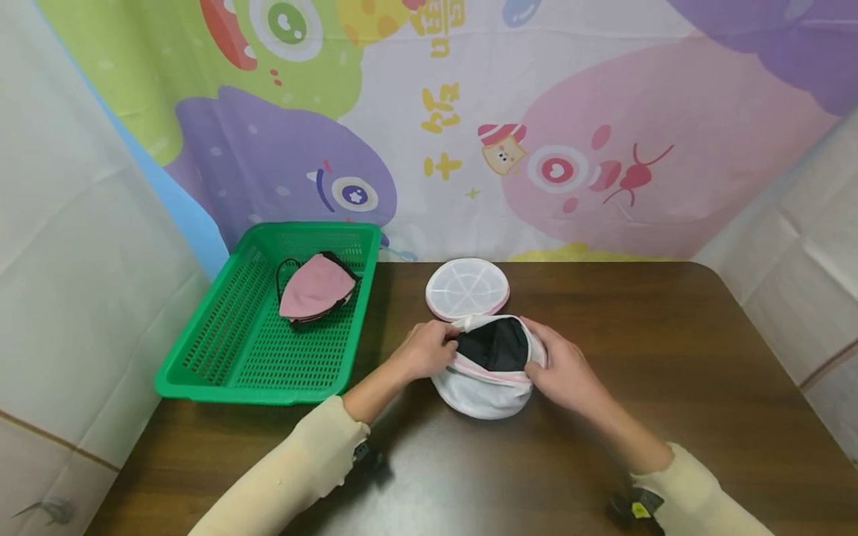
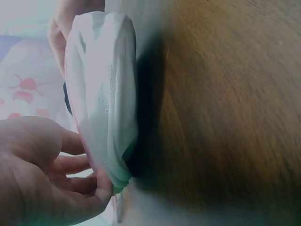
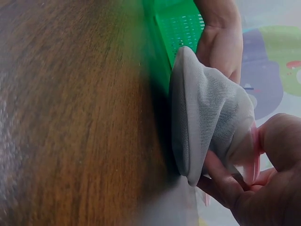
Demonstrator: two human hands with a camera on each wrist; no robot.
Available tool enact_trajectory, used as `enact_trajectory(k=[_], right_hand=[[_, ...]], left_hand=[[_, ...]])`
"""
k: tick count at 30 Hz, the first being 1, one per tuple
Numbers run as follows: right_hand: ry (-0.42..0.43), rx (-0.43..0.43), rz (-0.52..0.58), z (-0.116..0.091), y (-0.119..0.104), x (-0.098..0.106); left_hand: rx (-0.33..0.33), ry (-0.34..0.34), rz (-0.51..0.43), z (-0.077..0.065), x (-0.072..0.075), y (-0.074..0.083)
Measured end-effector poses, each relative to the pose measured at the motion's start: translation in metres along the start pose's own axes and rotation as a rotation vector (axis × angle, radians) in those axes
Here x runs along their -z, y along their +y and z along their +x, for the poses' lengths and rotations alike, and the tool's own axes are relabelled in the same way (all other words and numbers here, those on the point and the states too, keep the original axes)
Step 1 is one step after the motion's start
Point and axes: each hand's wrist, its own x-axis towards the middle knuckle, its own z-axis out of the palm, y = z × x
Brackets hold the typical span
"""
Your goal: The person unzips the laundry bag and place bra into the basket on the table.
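A white mesh laundry bag [image 1: 479,397] with pink trim sits on the table, its round top unzipped. Black fabric [image 1: 497,344] lies inside it. At the opening's left edge, my left hand [image 1: 427,350] pinches the rim between thumb and fingers. On the opposite side my right hand [image 1: 565,370] grips the rim, thumb at the edge and fingers around the outer wall. The round mesh lid [image 1: 467,288] lies folded back behind the opening. In the right wrist view the bag's mesh side [image 3: 211,110] looks soft and creased.
A green plastic basket [image 1: 251,391] stands to the left. Inside it rests a pink fabric piece with black edging and cords [image 1: 315,286]. The brown wooden table [image 1: 670,357] extends right and forward of the bag. A cartoon-printed curtain [image 1: 442,216] hangs behind it.
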Motion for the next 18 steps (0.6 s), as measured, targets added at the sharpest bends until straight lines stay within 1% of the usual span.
enact_trajectory(k=[2, 3, 5, 9, 11, 13, 15, 18], right_hand=[[-0.019, 0.000, 0.020, -0.002, -0.012, 0.006], [-0.011, -0.004, 0.012, -0.002, -0.009, 0.004], [0.003, -0.004, -0.013, 0.000, 0.003, -0.002], [0.023, 0.006, -0.044, 0.007, 0.035, -0.017], [0.027, 0.019, -0.053, 0.009, 0.042, -0.020], [0.027, 0.030, -0.045, 0.009, 0.041, -0.020], [0.036, 0.032, -0.024, 0.007, 0.035, -0.018], [0.022, 0.024, -0.009, 0.006, 0.032, -0.016]], left_hand=[[0.006, -0.008, -0.004, 0.001, 0.001, 0.000], [0.004, -0.008, -0.003, 0.000, 0.001, 0.001], [0.005, -0.009, -0.006, 0.000, 0.002, 0.002], [0.012, -0.003, -0.009, -0.001, 0.004, 0.004], [0.022, -0.004, -0.014, -0.001, 0.004, 0.004], [0.027, -0.004, -0.019, -0.001, 0.004, 0.004], [0.025, -0.002, -0.024, -0.001, 0.004, 0.003], [0.022, 0.000, -0.033, 0.001, 0.003, 0.001]])
